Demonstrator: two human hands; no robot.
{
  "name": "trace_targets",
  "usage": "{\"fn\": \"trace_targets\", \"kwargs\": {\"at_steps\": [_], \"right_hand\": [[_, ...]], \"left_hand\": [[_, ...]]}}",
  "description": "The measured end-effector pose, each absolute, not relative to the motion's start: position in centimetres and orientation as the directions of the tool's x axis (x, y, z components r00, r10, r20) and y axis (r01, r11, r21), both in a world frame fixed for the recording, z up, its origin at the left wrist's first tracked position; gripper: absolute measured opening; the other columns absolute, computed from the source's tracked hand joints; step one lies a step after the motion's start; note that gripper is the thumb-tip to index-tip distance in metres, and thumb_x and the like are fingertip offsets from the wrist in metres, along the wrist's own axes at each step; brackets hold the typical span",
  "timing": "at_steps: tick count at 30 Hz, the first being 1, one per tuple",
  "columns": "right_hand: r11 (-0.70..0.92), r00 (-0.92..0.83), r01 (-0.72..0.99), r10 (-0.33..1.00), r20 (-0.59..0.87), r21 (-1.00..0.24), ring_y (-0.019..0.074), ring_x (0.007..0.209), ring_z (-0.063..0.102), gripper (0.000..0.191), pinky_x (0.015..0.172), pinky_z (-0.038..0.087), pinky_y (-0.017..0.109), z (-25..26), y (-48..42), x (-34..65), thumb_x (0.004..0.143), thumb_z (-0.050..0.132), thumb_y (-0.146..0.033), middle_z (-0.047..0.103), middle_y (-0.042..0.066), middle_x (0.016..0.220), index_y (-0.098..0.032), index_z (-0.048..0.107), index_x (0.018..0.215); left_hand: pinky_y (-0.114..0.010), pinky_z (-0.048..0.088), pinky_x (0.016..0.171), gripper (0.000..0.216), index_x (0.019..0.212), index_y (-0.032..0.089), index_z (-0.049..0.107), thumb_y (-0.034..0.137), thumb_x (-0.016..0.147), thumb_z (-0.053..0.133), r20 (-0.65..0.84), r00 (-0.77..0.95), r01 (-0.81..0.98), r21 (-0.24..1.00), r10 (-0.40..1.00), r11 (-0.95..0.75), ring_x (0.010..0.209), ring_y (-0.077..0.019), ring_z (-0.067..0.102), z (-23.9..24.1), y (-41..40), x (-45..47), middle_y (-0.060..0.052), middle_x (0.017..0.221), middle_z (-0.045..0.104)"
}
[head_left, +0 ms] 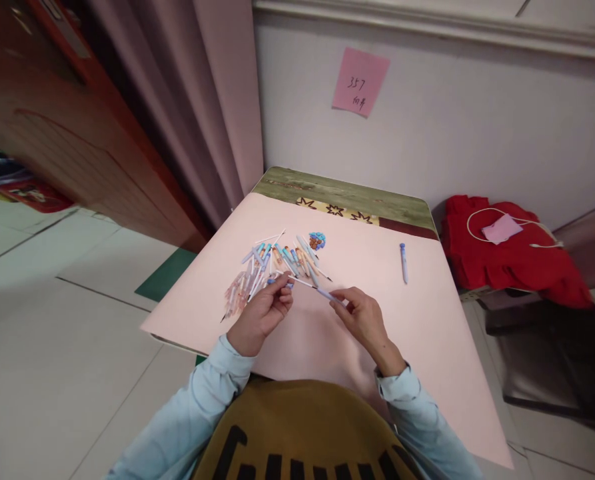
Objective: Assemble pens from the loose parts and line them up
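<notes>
My left hand (263, 315) is closed in a pinch on one end of a thin white pen refill (303, 283). The refill's dark tip meets the mouth of a pale blue pen barrel (324, 292). Around that barrel the fingers of my right hand (361, 316) are closed. A small blue piece (290, 285) shows by my left fingers; whether they grip it I cannot tell. Just beyond my left hand lies a heap of loose pen parts, with refills, coloured barrels (277, 255) and clear pinkish pieces (234, 295).
Small blue and brown parts (317, 241) sit behind the heap. A blue pen (404, 263) lies apart on the right of the pale table covering (377, 267). A wall stands behind the table, a curtain (192, 80) to the left, and red cloth (502, 247) to the right.
</notes>
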State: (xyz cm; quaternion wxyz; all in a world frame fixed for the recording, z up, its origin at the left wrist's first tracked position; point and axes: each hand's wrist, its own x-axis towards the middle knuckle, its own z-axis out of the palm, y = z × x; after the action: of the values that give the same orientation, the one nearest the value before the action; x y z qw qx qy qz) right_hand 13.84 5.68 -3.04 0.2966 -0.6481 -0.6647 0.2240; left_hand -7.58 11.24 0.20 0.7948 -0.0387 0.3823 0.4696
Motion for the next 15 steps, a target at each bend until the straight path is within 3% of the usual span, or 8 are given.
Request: {"fn": "trace_targets", "kwargs": {"at_steps": [8, 15], "right_hand": [[0.091, 0.000, 0.648, 0.993, 0.119, -0.756, 0.0107, 0.060, 0.057, 0.020, 0.062, 0.045, 0.023, -3.3, 6.1, 13.2, 0.086, 0.062, -0.032, 0.072, 0.002, 0.091, -0.024, 0.075, 0.101], [0.044, 0.059, 0.331, 0.996, 0.067, -0.943, 0.0092, 0.053, 0.050, 0.031, 0.051, 0.046, 0.022, -4.7, 5.7, 11.8, 0.086, 0.063, -0.043, 0.070, 0.004, 0.085, -0.019, 0.073, 0.101]], "left_hand": [[-0.010, 0.039, 0.040, 0.007, 0.087, 0.006, 0.064, 0.006, 0.090, 0.058, -0.636, 0.296, -0.744, 0.315, 0.713, 0.590, 0.050, -0.0026, 0.049, 0.0, 10.8, -7.0, -0.003, 0.073, 0.058], [-0.013, 0.048, 0.047, 0.008, 0.093, 0.006, 0.066, 0.006, 0.090, 0.059, -0.567, 0.377, -0.720, 0.317, 0.733, 0.617, 0.056, -0.0047, 0.055, -0.6, 10.2, -6.5, -0.008, 0.083, 0.064]]}}
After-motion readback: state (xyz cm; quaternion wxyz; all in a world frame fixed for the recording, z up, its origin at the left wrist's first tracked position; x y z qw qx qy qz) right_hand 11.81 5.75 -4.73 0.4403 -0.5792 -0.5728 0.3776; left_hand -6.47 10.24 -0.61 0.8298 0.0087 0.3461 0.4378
